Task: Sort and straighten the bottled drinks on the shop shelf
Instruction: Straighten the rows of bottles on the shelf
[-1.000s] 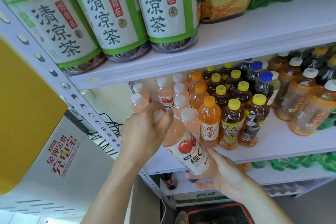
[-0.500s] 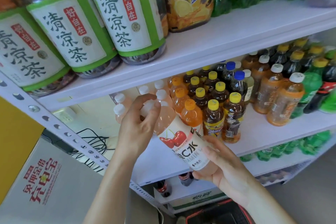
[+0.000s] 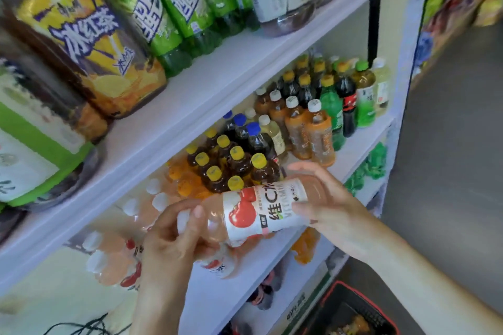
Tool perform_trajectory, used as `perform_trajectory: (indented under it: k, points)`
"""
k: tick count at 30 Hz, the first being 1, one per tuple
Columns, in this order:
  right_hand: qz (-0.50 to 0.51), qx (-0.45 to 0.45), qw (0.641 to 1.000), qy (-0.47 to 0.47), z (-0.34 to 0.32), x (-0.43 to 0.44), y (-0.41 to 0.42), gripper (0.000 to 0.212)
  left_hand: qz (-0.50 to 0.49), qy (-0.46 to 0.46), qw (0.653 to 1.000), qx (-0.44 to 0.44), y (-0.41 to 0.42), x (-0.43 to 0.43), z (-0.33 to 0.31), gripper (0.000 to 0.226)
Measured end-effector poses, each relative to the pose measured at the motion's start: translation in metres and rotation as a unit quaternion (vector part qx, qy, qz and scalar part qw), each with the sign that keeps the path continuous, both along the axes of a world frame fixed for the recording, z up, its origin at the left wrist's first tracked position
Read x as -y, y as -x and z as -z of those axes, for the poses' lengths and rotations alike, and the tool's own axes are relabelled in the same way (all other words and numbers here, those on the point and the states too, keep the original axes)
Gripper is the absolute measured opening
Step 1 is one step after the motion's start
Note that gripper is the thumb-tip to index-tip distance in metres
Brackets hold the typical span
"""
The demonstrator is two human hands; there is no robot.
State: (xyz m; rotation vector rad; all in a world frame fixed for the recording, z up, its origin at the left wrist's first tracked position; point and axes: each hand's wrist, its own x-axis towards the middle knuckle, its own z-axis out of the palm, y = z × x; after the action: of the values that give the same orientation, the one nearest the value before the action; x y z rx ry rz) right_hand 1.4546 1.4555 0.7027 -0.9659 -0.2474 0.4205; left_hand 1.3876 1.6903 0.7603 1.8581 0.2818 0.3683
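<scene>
Sorting is mid-step: pink bottle (image 3: 253,215) lies sideways at lower centre of the frame, held in front of the shelf (image 3: 359,144). Left hand (image 3: 168,245) curls round its cap end, and right hand (image 3: 337,209) wraps its base. Next it likely needs righting and standing among the matching pink bottles (image 3: 111,264) at lower left.

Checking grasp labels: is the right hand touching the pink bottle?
Touching. Head view: the right hand wraps the base end of the pink bottle, thumb across its label, fingers curled over the top; no gap shows.
</scene>
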Motion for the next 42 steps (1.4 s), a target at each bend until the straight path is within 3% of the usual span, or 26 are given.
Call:
perform_trajectory:
  k: [2, 6, 12, 15, 19, 22, 26, 30, 32, 34, 36, 42]
  points:
    - [-0.024, -0.036, 0.999, 0.017, -0.011, 0.013, -0.004, 0.045, 0.031, 0.004, 0.999, 0.018, -0.005, 0.004, -0.002, 0.038]
    - [-0.059, -0.020, 0.990, 0.126, -0.024, 0.040, -0.006, 0.050, 0.100, 0.025, 0.994, 0.022, -0.014, 0.012, -0.006, 0.051]
    - [0.016, 0.074, 0.991, 0.108, -0.027, 0.056, 0.004, 0.044, 0.134, 0.063, 0.989, -0.024, -0.029, 0.030, -0.010, 0.054]
    - [0.050, 0.108, 0.987, 0.113, -0.027, 0.060, 0.009, 0.056, 0.106, 0.065, 0.992, -0.023, -0.034, 0.042, -0.010, 0.058]
    - [0.052, 0.076, 0.995, 0.036, -0.029, 0.064, 0.007, 0.064, 0.115, 0.145, 0.982, 0.035, -0.034, 0.050, -0.007, 0.049]
    - [0.075, 0.011, 0.989, 0.126, -0.041, 0.062, 0.001, 0.018, 0.162, 0.129, 0.976, 0.066, -0.032, 0.049, -0.008, 0.066]
    - [0.046, -0.007, 0.991, 0.126, -0.039, 0.069, 0.008, 0.040, 0.223, 0.162, 0.958, 0.083, -0.031, 0.048, -0.007, 0.071]
    - [0.060, 0.043, 0.994, 0.079, -0.040, 0.068, 0.015, 0.036, 0.245, 0.226, 0.940, 0.071, -0.031, 0.048, -0.006, 0.073]
    - [0.059, 0.068, 0.993, 0.071, -0.039, 0.064, 0.016, 0.033, 0.201, 0.203, 0.958, 0.037, -0.029, 0.046, -0.010, 0.057]
    - [0.058, 0.100, 0.991, 0.066, -0.039, 0.061, 0.018, 0.036, 0.144, 0.105, 0.984, -0.020, -0.025, 0.043, -0.017, 0.040]
    - [0.059, 0.130, 0.986, 0.081, -0.036, 0.060, 0.015, 0.042, 0.122, 0.023, 0.991, -0.052, -0.022, 0.039, -0.018, 0.045]
    - [-0.033, 0.146, 0.983, 0.107, -0.033, 0.049, 0.011, 0.063, 0.063, 0.017, 0.996, 0.062, -0.009, 0.032, -0.015, 0.041]
